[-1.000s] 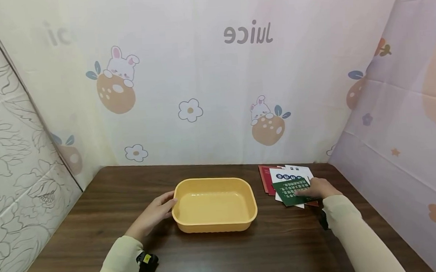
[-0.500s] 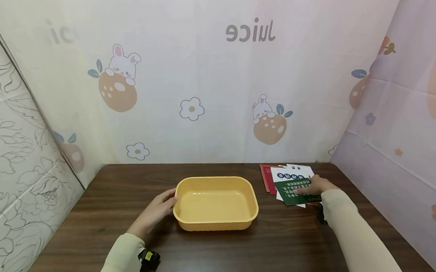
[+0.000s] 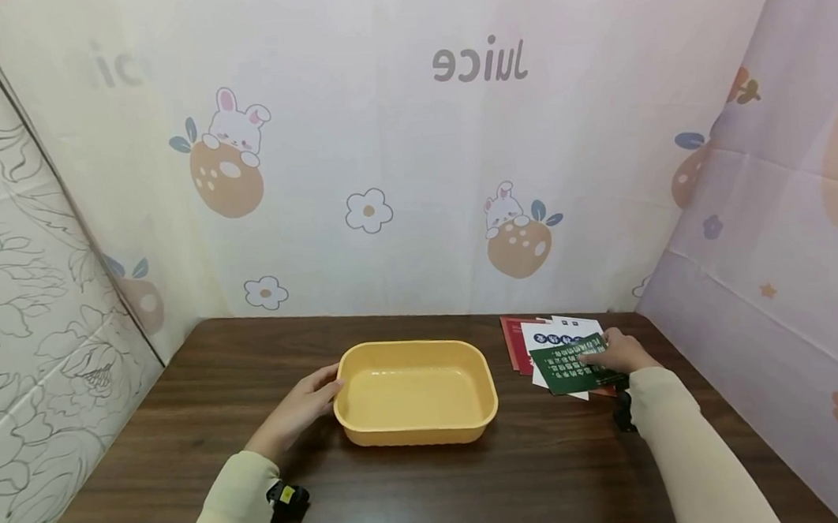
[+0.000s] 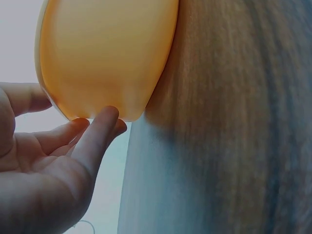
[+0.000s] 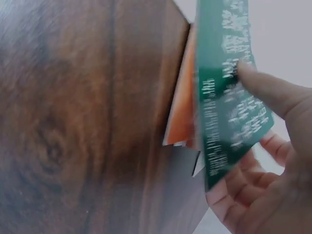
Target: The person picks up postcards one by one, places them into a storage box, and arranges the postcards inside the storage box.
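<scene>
In the head view my right hand (image 3: 621, 352) pinches a green card (image 3: 569, 366) with white printed characters at its right end. The right wrist view has the thumb (image 5: 265, 87) on the card's printed face and the fingers behind it. Beneath the green card lie a white card (image 3: 555, 332) and a red card (image 3: 518, 349); an orange card (image 5: 181, 105) shows too. A yellow plastic basin (image 3: 417, 394) stands mid-table. My left hand (image 3: 300, 406) rests against its left end, with extended fingers touching the wall in the left wrist view.
The dark wooden table (image 3: 431, 494) reaches back to a patterned curtain (image 3: 421, 174). Fabric walls stand along the left and right sides. A black wrist device (image 3: 289, 496) is strapped on the left arm.
The green card has turned and its right end has come up a little off the pile, with my right hand shifting slightly right. The left hand and the basin stay put.
</scene>
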`<state>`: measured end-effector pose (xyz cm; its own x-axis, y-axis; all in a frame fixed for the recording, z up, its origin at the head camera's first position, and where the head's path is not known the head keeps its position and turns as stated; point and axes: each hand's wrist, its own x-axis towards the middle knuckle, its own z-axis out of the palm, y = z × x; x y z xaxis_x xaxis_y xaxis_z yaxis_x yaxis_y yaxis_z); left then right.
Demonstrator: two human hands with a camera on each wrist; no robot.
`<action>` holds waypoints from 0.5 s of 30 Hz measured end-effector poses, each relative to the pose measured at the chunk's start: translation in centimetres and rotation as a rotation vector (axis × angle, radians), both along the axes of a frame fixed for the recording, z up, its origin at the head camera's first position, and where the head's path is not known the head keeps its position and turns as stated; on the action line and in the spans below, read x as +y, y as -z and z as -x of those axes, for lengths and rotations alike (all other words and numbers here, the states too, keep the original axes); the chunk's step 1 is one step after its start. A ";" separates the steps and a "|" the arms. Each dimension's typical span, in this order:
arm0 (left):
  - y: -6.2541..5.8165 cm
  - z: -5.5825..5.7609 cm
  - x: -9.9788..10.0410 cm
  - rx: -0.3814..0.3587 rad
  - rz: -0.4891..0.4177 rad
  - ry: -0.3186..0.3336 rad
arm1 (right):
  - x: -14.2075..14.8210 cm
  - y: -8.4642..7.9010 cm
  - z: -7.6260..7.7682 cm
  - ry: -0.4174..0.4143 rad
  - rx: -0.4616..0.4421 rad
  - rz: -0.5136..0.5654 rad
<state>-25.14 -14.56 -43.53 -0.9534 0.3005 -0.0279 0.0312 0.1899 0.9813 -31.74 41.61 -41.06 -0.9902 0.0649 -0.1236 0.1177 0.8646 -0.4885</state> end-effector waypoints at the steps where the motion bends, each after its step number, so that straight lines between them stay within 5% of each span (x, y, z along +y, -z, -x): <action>1: 0.0 0.0 0.0 0.002 -0.002 -0.002 | 0.1 -0.1 -0.1 -0.003 0.006 -0.003; 15: 0.2 -0.2 -0.1 -0.003 -0.030 0.016 | 2.3 -0.1 0.2 -0.062 -0.007 0.097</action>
<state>-24.97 -14.69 -43.70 -0.9485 0.3161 -0.0218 0.0306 0.1598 0.9867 -31.92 43.95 -40.97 -0.9910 -0.0088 -0.1335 0.0694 0.8190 -0.5696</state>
